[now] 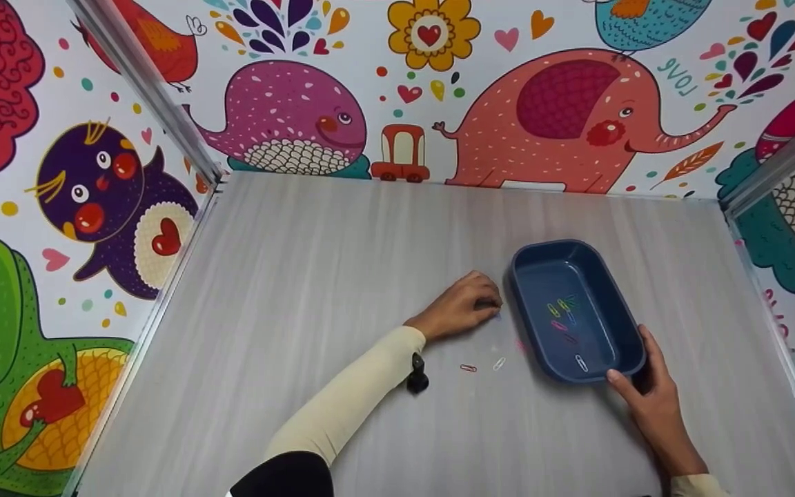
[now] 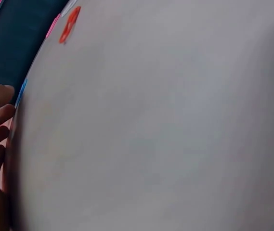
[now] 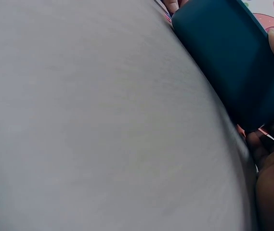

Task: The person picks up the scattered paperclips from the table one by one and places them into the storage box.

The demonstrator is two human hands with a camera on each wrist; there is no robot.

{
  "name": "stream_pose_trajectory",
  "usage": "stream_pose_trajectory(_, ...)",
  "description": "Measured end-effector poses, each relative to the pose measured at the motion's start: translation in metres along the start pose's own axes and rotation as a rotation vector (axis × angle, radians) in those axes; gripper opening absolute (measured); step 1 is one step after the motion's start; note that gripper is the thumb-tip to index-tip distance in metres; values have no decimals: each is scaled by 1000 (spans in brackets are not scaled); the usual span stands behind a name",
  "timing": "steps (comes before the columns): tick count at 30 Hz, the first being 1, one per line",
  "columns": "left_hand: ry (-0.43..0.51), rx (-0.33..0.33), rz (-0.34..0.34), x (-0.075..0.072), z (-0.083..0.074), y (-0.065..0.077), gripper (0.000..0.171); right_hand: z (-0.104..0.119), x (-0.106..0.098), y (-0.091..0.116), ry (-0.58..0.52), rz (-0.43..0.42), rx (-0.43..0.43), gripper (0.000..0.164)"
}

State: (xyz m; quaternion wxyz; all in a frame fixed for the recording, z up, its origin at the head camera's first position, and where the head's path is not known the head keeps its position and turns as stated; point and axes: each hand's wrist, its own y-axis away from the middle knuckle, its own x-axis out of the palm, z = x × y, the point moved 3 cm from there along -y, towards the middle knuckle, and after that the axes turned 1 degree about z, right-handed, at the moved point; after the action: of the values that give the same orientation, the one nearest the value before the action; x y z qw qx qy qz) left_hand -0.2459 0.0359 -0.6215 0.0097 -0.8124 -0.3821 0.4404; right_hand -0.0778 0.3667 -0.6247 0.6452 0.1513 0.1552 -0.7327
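A blue tray [image 1: 549, 281] is being held at its near right corner by the right hand [image 1: 656, 404] — thumb hooked at the rim, fingers curled round the outside wall. A bunch of little paper clips [image 1: 553, 310] is scattered over the tray's floor, in yellow, green, blue and pinkish-red, plus a white one [image 1: 582, 363] toward the tray's near end. A pink clip [image 1: 521, 346] can be spotted just beside the tray's left wall, with a white clip [image 1: 499, 363] and then a red clip [image 1: 468, 368] spread farther out to its left. Also left of the tray, a blue clip [image 1: 497, 316] is reached by the fingertips of the left hand [image 1: 461, 306], its fingers bent and mostly closed — whether it's actually pinched can't be told. Everything's set on a grey tabletop [image 1: 342, 276], and past the tray's far end a printed elephant [image 1: 542, 148] can be seen on the wall [image 1: 397, 86].
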Motion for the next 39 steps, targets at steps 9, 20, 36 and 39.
stream_pose_trajectory(9, -59, 10, 70, -2, 0, -1, 14, -1, -1, 0, 33, 0, 19, 96)
stream_pose_trajectory(20, -34, 27, 65, -2, 0, 0, 15, 2, -1, 0, -37, 14, -61, 95)
stream_pose_trajectory(36, -30, 27, 23, -2, -2, 2, 8, 0, 0, 0, -23, -2, -61, 96)
stream_pose_trajectory(39, -40, 9, 22, -1, -4, 3, 7, 0, 1, 0, -26, 0, -58, 95)
